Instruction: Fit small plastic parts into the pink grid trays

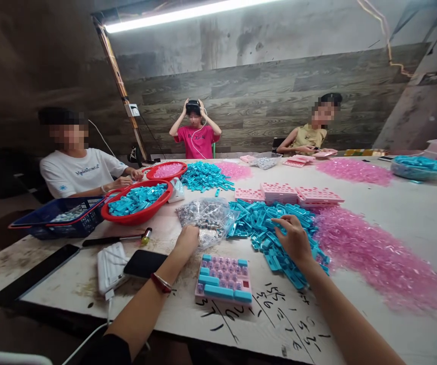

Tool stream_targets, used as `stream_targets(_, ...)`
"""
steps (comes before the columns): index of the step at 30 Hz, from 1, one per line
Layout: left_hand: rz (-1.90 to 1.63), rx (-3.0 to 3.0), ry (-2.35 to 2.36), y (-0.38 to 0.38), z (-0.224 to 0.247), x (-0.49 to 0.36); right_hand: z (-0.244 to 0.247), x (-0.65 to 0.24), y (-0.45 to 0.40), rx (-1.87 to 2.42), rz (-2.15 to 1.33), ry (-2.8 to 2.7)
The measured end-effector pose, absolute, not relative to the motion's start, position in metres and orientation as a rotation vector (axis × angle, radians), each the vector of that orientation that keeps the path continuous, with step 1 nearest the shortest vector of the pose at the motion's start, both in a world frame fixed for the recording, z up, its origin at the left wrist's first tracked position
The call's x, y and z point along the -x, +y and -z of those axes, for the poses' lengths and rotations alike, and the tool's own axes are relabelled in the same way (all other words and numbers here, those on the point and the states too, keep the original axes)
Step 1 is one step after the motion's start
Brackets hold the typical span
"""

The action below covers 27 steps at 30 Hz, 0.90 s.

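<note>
My left hand [188,239] is at the near side of a clear plastic bag [218,215] of small grey pieces. Its fingers look curled together, and whatever they hold is hidden. Over a heap of blue plastic keycaps [258,223] hovers my right hand [293,239], its thumb and forefinger apart and nothing visible between them. A small pink keyboard [226,271] lies on the table between my forearms. Blue caps line its near and left edges and two right corners, with clear-pinkish caps in the middle. One dark red square opening shows at its right side.
Pink translucent pieces [378,258] spread across the right. Behind the blue heap stand stacked pink keyboard bases [279,192]. At left are a red basin [137,217], a blue basket [62,230], a white power bank [111,268] and dark phones [144,263]. Three people sit around the table [404,208].
</note>
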<state>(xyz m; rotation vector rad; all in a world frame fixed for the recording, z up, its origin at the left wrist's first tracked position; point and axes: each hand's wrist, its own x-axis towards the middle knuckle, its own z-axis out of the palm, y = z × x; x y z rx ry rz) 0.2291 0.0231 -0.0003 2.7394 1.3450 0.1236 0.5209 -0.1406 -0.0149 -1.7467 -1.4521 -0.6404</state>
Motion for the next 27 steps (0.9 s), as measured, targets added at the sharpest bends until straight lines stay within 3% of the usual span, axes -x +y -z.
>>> stream_targets(16,-0.376,-2.674,1.303,0.025,0.007,-0.228,0.008,-0.514,-0.143,1.613,0.569,-1.449)
stream_targets(27,-0.776,-2.517,0.987,0.02,-0.001,-0.234,0.01,-0.49,-0.142,1.548,0.172,-1.448)
